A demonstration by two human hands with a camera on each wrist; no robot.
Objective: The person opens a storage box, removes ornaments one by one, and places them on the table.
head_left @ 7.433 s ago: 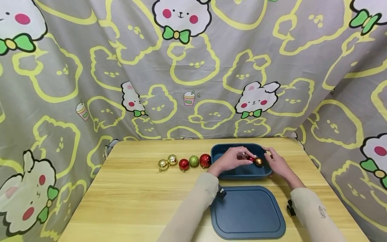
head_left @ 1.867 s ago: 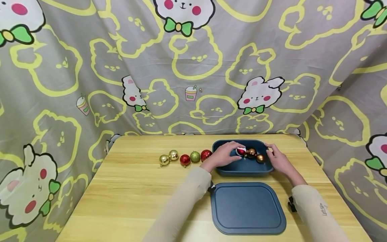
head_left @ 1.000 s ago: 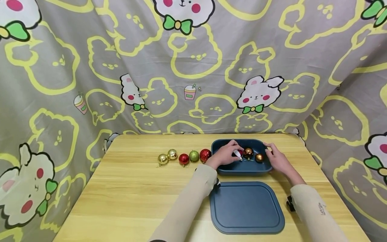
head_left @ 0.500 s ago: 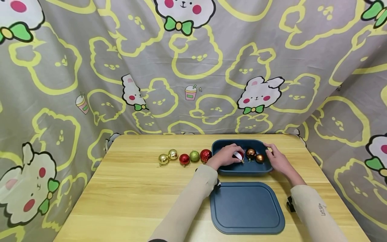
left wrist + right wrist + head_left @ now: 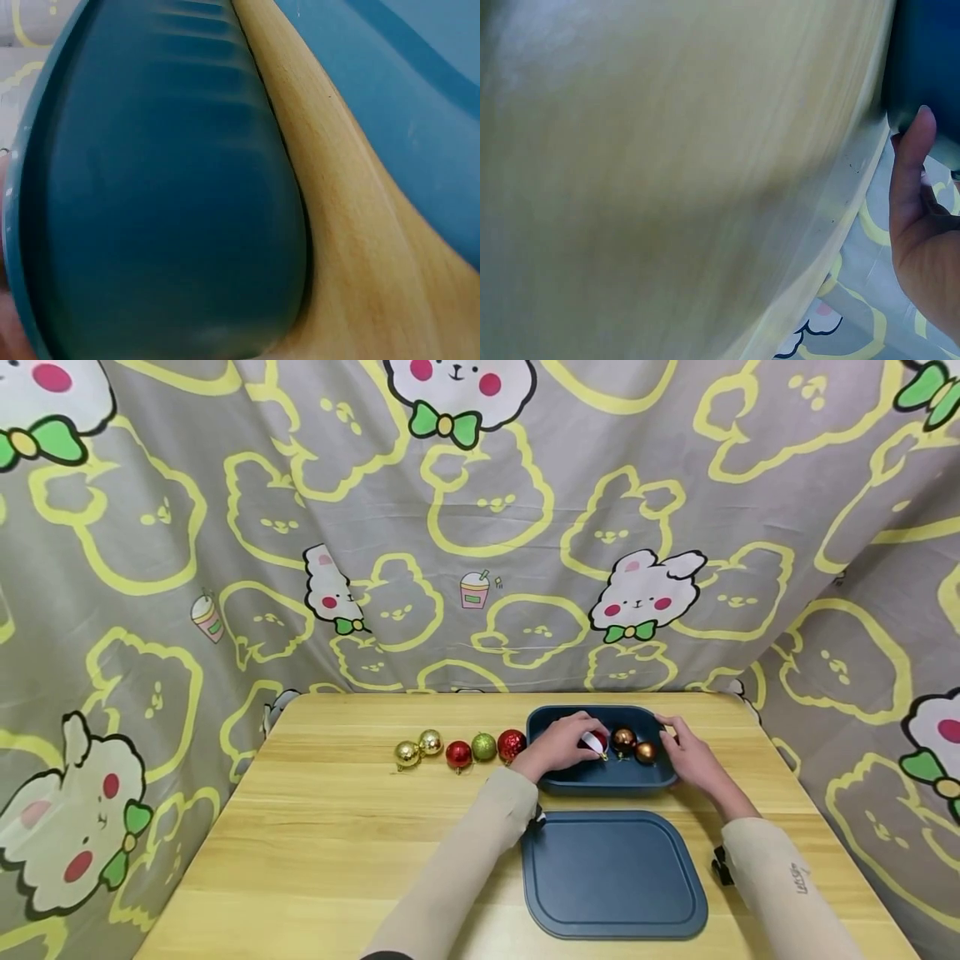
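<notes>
Inside the dark blue box (image 5: 570, 783), my left hand (image 5: 561, 745) holds a red-and-white Christmas ball (image 5: 597, 743), its small gold cap facing the near side. Two copper-coloured balls, a larger one (image 5: 623, 741) and a smaller one (image 5: 645, 752), lie to its right in the box. My right hand (image 5: 692, 762) grips the box's right end, thumb at the rim; the right wrist view shows its thumb (image 5: 917, 146) against the box wall. The left wrist view is filled mostly by the box (image 5: 172, 202), with the held ball out of sight.
Left of the box, a row holds a large red glitter ball (image 5: 512, 746), a green ball (image 5: 483, 746), a red ball (image 5: 459, 755) and two gold balls (image 5: 407, 754). A flat blue lid (image 5: 615, 875) lies in front of the box. A patterned curtain (image 5: 480, 643) hangs behind the table.
Since about two seconds ago, my left hand has lowered the red-and-white ball and turned its cap toward the near side. My right hand has stayed at the box's right end throughout.
</notes>
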